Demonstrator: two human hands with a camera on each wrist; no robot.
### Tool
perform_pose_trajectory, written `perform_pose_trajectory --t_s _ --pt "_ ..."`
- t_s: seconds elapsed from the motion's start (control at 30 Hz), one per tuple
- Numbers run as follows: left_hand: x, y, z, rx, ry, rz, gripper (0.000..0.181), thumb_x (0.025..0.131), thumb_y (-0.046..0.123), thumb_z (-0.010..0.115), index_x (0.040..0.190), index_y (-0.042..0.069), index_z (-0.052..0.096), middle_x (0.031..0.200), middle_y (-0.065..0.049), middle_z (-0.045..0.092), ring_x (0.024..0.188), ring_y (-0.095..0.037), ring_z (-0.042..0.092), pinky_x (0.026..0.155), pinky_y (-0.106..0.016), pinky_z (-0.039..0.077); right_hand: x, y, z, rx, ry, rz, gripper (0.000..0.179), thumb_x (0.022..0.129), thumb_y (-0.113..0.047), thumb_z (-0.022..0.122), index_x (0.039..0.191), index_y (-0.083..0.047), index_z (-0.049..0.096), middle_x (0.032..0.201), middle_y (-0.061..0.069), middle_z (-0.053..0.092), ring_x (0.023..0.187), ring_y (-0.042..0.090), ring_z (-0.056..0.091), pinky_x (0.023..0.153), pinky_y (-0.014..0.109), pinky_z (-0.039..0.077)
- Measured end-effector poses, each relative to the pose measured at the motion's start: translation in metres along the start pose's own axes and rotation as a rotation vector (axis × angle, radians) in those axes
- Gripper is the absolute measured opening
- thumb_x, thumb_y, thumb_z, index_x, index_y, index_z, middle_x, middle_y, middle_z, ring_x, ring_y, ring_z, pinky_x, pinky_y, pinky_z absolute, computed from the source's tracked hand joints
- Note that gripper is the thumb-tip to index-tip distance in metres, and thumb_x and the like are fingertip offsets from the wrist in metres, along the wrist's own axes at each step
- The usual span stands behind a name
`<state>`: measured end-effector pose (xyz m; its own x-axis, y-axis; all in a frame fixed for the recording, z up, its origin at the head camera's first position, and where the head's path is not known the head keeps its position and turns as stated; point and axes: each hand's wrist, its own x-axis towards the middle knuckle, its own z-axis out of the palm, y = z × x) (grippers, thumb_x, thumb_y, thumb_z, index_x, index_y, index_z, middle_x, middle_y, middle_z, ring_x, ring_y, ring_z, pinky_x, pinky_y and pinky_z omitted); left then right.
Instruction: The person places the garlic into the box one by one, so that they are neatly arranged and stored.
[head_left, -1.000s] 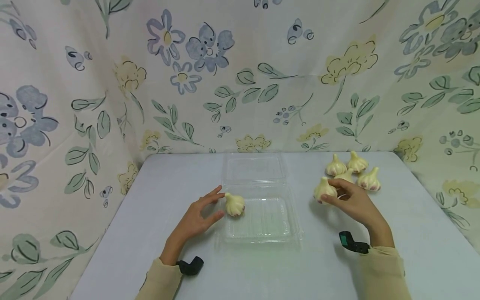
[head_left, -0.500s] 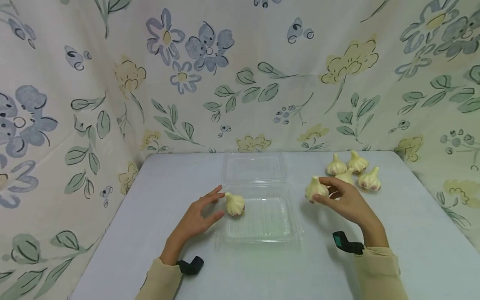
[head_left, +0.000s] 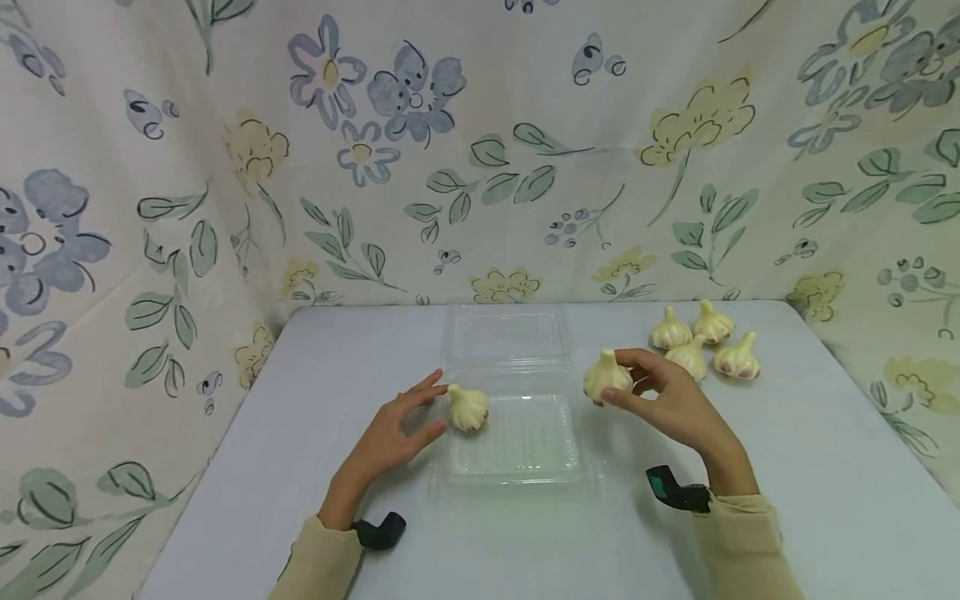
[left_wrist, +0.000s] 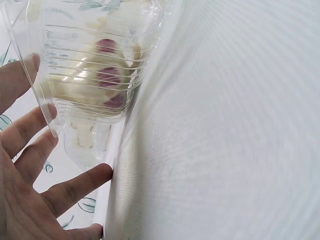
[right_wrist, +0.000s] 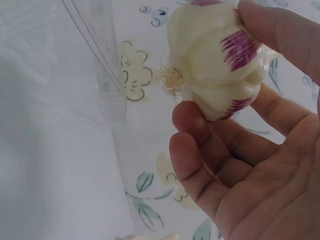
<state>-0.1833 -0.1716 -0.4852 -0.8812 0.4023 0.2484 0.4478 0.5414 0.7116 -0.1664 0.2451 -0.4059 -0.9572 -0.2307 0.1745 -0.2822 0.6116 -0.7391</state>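
Note:
My right hand (head_left: 667,404) pinches a garlic bulb (head_left: 607,379) between thumb and fingers, held up near the right side of a clear plastic clamshell box (head_left: 513,479). The right wrist view shows the bulb (right_wrist: 215,60) with purple streaks and a tuft of roots. Inside the box, at its left end, sits another garlic bulb (head_left: 468,410). My left hand (head_left: 393,429) is at the box's left rim with its fingers spread and fairly straight. In the left wrist view its fingertips touch the rim (left_wrist: 44,107), and the bulb shows through the ribbed wall.
Several more garlic bulbs (head_left: 688,357) stand grouped at the back right of the white table (head_left: 322,367). The box's lid (head_left: 507,335) lies folded back behind its base. A floral cloth (head_left: 480,192) hangs behind the table and along both sides.
My right hand has carried its garlic bulb leftward, away from the group and closer to the box. The left hand and the bulb in the box have stayed in place.

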Motion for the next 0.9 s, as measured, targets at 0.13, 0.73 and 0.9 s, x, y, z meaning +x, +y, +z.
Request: perform_pose_trajectory --t_s 0.13,0.73,0.9 --pt "0.0 0.0 0.0 -0.009 0.001 0.003 0.05 0.097 0.036 0.07 0.144 0.027 0.058 0.164 0.006 0.039 0.134 -0.027 0.06 0.117 -0.076 0.022 0.003 -0.004 0.007 0.041 0.003 -0.014 0.048 0.091 -0.027 0.079 0.135 -0.015 0.063 0.108 0.002 0.069 0.087 0.014 0.064 0.077 0.024 0.053" --pt "-0.001 -0.001 -0.002 -0.011 0.002 0.013 0.051 0.097 0.035 0.07 0.145 0.028 0.057 0.164 0.006 0.038 0.135 -0.027 0.059 0.117 -0.074 0.024 0.016 -0.023 0.043 0.145 -0.026 -0.098 0.042 0.089 -0.025 0.081 0.128 -0.02 0.068 0.106 -0.002 0.071 0.094 0.018 0.061 0.082 0.03 0.055" --pt "-0.001 -0.002 -0.001 -0.027 -0.007 0.014 0.05 0.097 0.034 0.07 0.145 0.029 0.057 0.164 0.006 0.038 0.135 -0.027 0.058 0.117 -0.076 0.022 0.014 -0.029 0.051 0.136 -0.023 -0.078 0.043 0.087 -0.028 0.083 0.127 -0.022 0.068 0.106 -0.004 0.07 0.096 0.019 0.06 0.083 0.038 0.054"
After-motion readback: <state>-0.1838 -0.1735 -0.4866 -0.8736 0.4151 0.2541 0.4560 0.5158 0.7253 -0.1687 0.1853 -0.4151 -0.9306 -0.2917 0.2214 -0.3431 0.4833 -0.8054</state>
